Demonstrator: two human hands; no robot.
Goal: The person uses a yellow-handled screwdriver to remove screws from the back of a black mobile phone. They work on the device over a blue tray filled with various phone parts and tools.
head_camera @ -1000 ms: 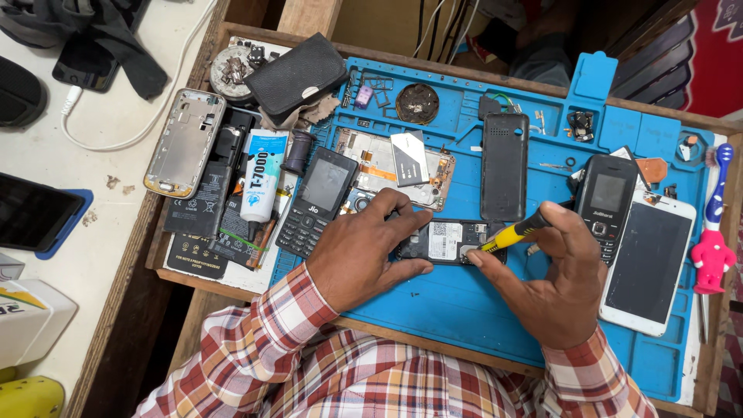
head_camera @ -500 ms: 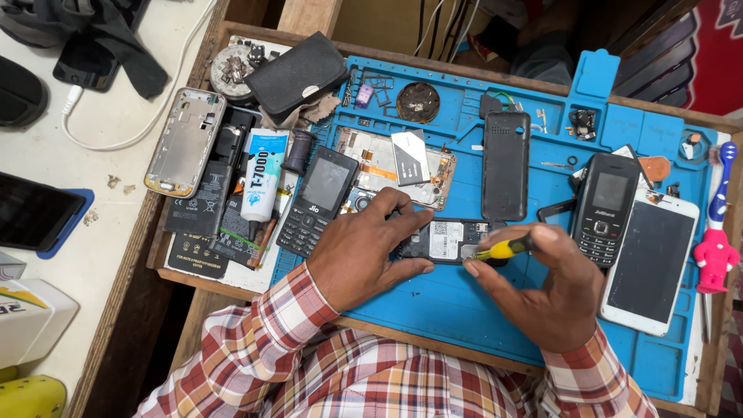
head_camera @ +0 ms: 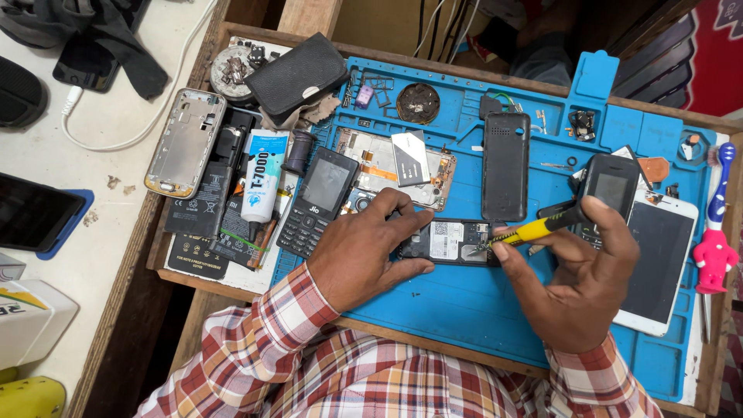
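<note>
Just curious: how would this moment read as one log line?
left hand: steadies opened phone | right hand: holds yellow screwdriver, tip on phone | surface: blue mat

A single head-worn view looks steeply down from close above the blue work mat (head_camera: 464, 310); the mat fills the centre and right; a white table (head_camera: 116, 155) lies to its left.

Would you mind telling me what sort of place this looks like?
Most likely a phone repair bench: a blue work mat strewn with opened handsets and parts, the left hand steadying an opened phone, and the right hand working it with a yellow-handled screwdriver.
</note>
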